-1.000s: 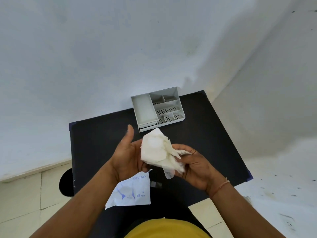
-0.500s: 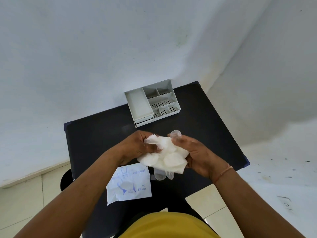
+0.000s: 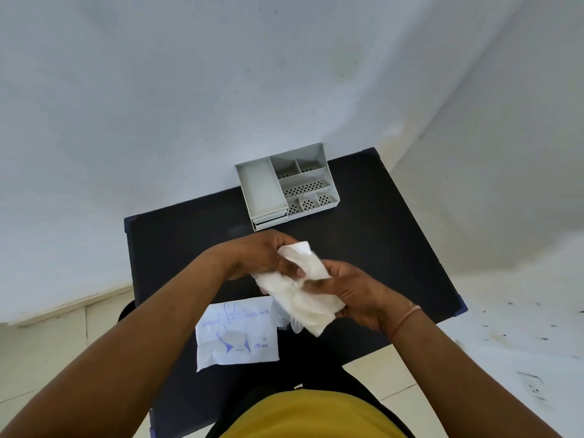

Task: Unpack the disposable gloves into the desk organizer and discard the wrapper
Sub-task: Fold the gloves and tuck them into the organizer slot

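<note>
Wad of white gloves (image 3: 300, 292) bunched up mid-air over the dark surface (image 3: 379, 235), squeezed from both sides. Left hand (image 3: 262, 256) fingers clamped on the upper end, right hand (image 3: 354, 290) fingers wrapped round the lower end. Flat wrapper (image 3: 237, 335) with blue print lying just below, near the front edge. Grey desk organizer (image 3: 286, 186) sitting at the far edge against the wall, well apart from the hands, compartments bare.
</note>
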